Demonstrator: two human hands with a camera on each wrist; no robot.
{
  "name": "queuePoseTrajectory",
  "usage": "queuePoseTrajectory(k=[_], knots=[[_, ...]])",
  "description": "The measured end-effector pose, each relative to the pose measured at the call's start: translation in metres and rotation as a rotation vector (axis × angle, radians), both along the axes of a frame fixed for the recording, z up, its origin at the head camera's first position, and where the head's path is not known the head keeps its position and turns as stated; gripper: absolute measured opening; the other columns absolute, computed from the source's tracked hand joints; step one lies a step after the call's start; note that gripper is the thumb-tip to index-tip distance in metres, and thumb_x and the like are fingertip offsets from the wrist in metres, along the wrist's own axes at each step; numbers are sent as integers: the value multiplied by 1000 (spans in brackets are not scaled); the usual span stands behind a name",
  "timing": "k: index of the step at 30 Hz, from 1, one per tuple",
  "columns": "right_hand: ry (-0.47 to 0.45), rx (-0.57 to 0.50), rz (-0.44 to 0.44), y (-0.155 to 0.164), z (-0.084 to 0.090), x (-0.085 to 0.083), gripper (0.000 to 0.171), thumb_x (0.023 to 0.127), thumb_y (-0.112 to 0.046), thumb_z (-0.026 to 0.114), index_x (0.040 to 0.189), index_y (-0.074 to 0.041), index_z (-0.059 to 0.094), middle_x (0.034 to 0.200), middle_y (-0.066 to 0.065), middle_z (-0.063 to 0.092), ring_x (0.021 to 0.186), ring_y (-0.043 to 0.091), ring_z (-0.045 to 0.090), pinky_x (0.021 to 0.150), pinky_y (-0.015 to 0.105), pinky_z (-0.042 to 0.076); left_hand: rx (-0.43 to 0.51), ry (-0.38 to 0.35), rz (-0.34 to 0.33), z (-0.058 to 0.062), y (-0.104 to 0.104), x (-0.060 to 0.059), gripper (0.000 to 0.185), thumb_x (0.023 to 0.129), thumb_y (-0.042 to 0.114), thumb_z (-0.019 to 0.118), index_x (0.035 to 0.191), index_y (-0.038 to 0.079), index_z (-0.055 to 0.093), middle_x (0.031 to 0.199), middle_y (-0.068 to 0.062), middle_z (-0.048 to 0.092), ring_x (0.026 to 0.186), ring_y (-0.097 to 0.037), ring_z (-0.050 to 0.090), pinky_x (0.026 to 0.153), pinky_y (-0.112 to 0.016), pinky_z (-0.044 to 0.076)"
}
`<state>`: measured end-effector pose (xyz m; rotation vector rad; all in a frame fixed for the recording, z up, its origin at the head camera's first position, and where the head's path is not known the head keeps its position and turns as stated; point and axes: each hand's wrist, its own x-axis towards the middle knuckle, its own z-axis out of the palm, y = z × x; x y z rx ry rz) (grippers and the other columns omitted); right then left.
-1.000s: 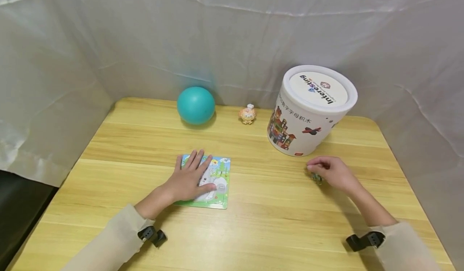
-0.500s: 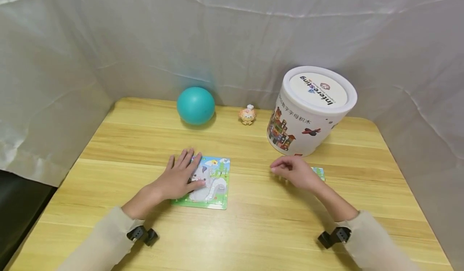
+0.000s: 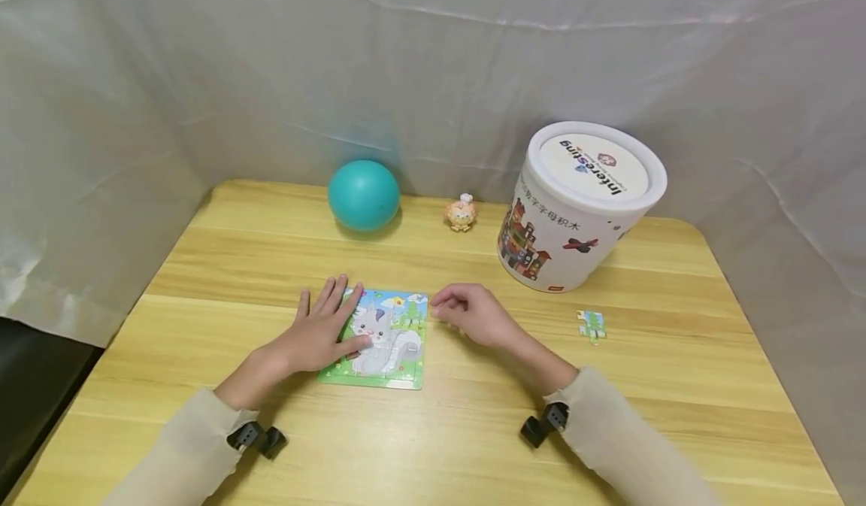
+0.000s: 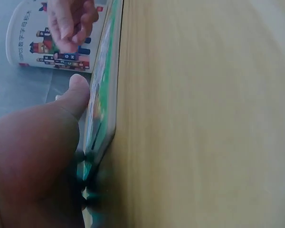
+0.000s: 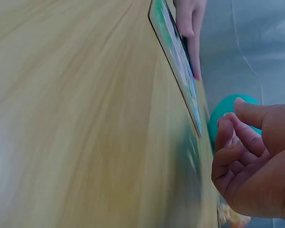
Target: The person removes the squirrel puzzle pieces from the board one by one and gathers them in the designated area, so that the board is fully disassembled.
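A square jigsaw puzzle (image 3: 391,352) with a grey-and-white cartoon animal on a green ground lies flat on the wooden table. My left hand (image 3: 314,340) rests over its left side with spread fingers; the thumb reaches across the picture and hides part of it. At the puzzle's upper right edge is my right hand (image 3: 476,315), its fingers loosely bent. In the right wrist view, nothing shows between the thumb and fingers of this right hand (image 5: 256,152). A small cluster of jigsaw pieces (image 3: 592,326) lies apart on the right of the table.
Behind the puzzle sits a teal ball (image 3: 364,195), with a small orange figurine (image 3: 461,213) in a white hat to its right. A large white lidded bucket (image 3: 575,213) stands at the back right. Grey cloth (image 3: 433,77) encloses the table's back and sides.
My right hand has left the small pieces cluster and moved left to the puzzle's edge. My left hand has slid slightly left, uncovering more of the animal picture.
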<state>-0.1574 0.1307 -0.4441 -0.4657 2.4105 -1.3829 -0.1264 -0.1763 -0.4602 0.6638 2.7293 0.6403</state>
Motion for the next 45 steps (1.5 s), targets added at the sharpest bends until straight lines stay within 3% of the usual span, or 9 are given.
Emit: queuePoseTrajectory(k=[13,21,25,31,35,45], knots=[[132,116,21,-51,-13,-6,13,94,-11,74,106,-6,77,84,-1,68,74,10,59,70,26,51,-43,21,-18,-4,3,0,93,101,53,56,163,1,10,166,-30,-6,153,-49,-7,111,-75,-10],[169,237,-25,-62,-13,-3,9,93,-14,75,101,-10,76,79,-5,63,70,9,56,67,26,47,-74,14,-20,-9,4,-1,92,103,55,51,163,3,6,167,-27,-11,153,-46,-12,111,-74,-12],[152,279,-49,-67,-9,-3,8,92,-14,77,99,-11,74,77,-5,61,70,10,55,65,26,46,-60,25,-13,-5,5,0,91,102,54,52,163,2,9,166,-29,-7,153,-48,-8,111,-75,-10],[102,331,-67,-73,-5,-5,11,91,-16,78,96,-10,71,77,-4,61,69,10,56,62,25,44,-41,40,-7,-10,4,0,93,102,61,48,163,3,9,167,-28,-6,153,-47,-8,111,-74,-12],[103,329,-78,-74,-4,-5,12,90,-18,79,94,-10,71,76,-4,62,69,9,57,62,25,45,-61,35,-2,-13,3,-2,94,101,63,47,164,5,8,168,-26,-7,153,-46,-9,112,-73,-13],[101,208,-127,-71,-8,-5,9,90,-17,79,88,-10,72,71,-5,64,65,9,57,62,25,46,-116,27,3,-16,3,-4,94,101,64,45,164,7,6,168,-23,-9,154,-43,-11,113,-71,-13]])
